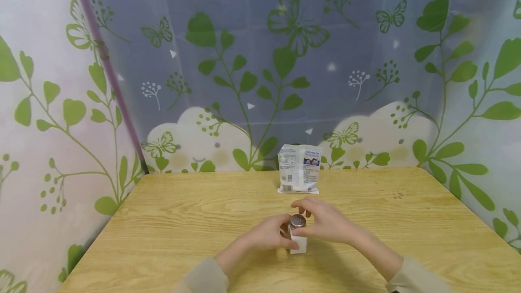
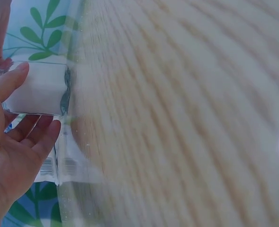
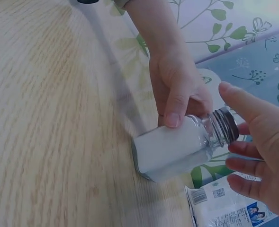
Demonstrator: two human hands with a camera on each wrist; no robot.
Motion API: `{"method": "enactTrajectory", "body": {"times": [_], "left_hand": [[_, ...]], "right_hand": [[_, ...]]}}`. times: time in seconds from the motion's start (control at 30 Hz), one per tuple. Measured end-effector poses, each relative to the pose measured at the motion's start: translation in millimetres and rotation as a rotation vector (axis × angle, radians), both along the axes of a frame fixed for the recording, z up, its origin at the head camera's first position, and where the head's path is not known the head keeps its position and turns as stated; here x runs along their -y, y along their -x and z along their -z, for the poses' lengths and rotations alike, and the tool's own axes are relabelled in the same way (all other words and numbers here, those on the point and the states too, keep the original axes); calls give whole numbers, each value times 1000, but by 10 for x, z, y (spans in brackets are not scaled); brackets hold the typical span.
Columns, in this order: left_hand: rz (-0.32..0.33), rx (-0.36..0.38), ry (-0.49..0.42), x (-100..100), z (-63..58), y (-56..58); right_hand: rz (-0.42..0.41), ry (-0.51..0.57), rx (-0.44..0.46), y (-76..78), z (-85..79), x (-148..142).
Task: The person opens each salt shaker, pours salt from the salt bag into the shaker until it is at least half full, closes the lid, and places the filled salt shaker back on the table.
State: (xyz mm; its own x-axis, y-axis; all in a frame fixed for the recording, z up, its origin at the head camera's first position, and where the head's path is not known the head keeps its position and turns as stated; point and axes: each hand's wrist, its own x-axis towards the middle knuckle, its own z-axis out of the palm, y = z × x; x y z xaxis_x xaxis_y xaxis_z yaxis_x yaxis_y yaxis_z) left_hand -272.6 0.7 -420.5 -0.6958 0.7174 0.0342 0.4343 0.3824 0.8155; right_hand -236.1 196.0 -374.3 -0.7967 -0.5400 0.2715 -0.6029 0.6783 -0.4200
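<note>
A glass shaker (image 1: 298, 243) with white contents and a perforated metal cap (image 1: 298, 221) stands upright near the table's middle. My left hand (image 1: 270, 233) grips its body from the left, the thumb (image 2: 16, 78) lying along the glass. On the other side, my right hand (image 1: 325, 220) is held around the cap with its fingers loosely bent. In the right wrist view, my right hand (image 3: 272, 146) has its thumb and fingers spread on either side of the cap (image 3: 230, 125), with gaps showing.
Behind the hands, a white printed packet (image 1: 299, 168) stands at the table's back edge. The wooden table (image 1: 195, 202) is enclosed by patterned curtains (image 1: 252, 80) at the back and both sides. Some small dark marks (image 1: 398, 195) show at the back right of the tabletop.
</note>
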Motion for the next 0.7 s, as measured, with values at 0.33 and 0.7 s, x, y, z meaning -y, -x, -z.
{"method": "enactTrajectory", "body": {"times": [0.33,0.7], "left_hand": [[1,-3,-12,5,17,7],[6,40,-41,15,10,-15]], "right_hand": [[-77,374,298,0,216,-69],[2,605,524,-70,331,-18]]}}
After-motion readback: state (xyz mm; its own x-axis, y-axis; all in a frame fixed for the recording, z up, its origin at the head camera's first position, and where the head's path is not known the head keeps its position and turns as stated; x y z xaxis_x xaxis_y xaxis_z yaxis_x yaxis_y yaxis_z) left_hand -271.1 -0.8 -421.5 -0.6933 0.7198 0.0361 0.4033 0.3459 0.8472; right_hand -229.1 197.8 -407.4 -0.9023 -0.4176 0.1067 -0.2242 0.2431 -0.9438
